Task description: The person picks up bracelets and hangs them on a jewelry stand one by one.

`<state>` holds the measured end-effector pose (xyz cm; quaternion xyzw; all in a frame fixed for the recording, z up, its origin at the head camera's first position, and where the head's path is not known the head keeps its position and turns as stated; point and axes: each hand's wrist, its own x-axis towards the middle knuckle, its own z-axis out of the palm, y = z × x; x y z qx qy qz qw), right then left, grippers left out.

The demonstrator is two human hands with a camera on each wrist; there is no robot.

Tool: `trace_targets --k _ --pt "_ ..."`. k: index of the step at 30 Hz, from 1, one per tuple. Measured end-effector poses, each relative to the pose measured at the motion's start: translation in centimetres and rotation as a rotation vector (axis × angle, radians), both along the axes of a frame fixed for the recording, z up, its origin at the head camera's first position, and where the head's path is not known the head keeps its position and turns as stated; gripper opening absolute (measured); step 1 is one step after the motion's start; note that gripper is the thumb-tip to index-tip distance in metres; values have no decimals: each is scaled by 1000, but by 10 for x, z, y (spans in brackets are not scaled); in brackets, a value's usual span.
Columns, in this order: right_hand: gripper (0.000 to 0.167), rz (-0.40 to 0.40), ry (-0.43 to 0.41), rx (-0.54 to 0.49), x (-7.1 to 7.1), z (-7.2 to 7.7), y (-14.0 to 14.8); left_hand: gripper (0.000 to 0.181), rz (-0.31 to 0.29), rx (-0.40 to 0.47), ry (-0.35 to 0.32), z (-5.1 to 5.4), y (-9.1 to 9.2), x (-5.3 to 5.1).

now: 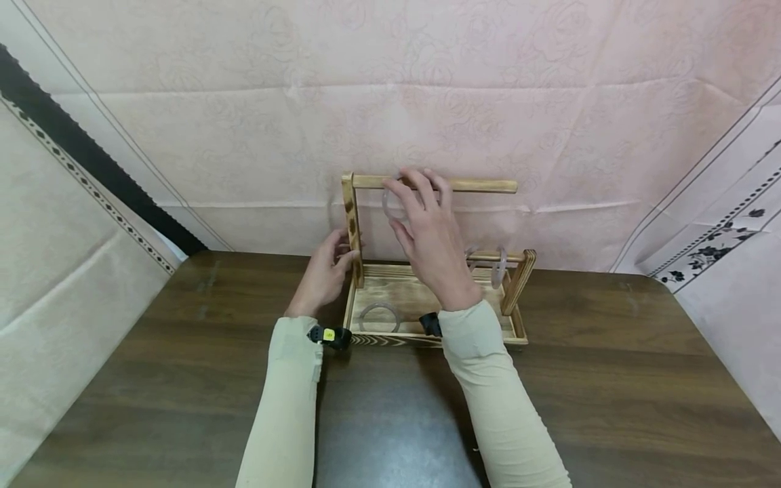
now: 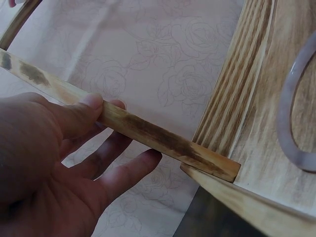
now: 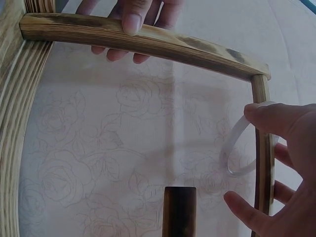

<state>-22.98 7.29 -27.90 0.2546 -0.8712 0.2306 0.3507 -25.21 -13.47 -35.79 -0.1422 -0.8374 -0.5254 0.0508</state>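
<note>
A wooden stand has a tall post (image 1: 352, 227) at its left, with a long top bar (image 1: 482, 185) reaching right from it. My left hand (image 1: 326, 274) grips this post between thumb and fingers, as the left wrist view shows. At the top bar, my right hand (image 1: 436, 244) pinches a pale translucent bangle (image 3: 228, 148), which appears looped round the bar; fingers hide part of it. Another bangle (image 2: 286, 118) lies in the stand's tray (image 1: 396, 339), at the left. More bangles (image 1: 499, 268) hang on the lower bar (image 1: 515, 257), partly behind my right wrist.
The stand rests on a dark brown wooden table (image 1: 201, 379), close to its back edge. A pale rose-patterned cloth (image 1: 244, 135) hangs right behind it. A short post (image 1: 518, 285) holds up the lower bar at the right end of the tray.
</note>
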Motion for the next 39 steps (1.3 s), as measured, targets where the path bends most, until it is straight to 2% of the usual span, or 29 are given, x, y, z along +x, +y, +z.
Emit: trace_targets --k 12,18,24,32,39 --pt "55 42 25 15 0 -1 0 33 1 1 8 0 1 0" --pt "53 94 5 -22 2 0 2 34 -4 5 6 0 3 -1" --pt "62 120 -28 -15 4 3 0 34 6 6 -6 -1 1 -2" --pt "61 169 -29 -41 11 10 -1 34 24 -9 11 2 0 -2" --pt "60 186 -36 -47 21 5 5 34 32 -17 -4 0 3 -1"
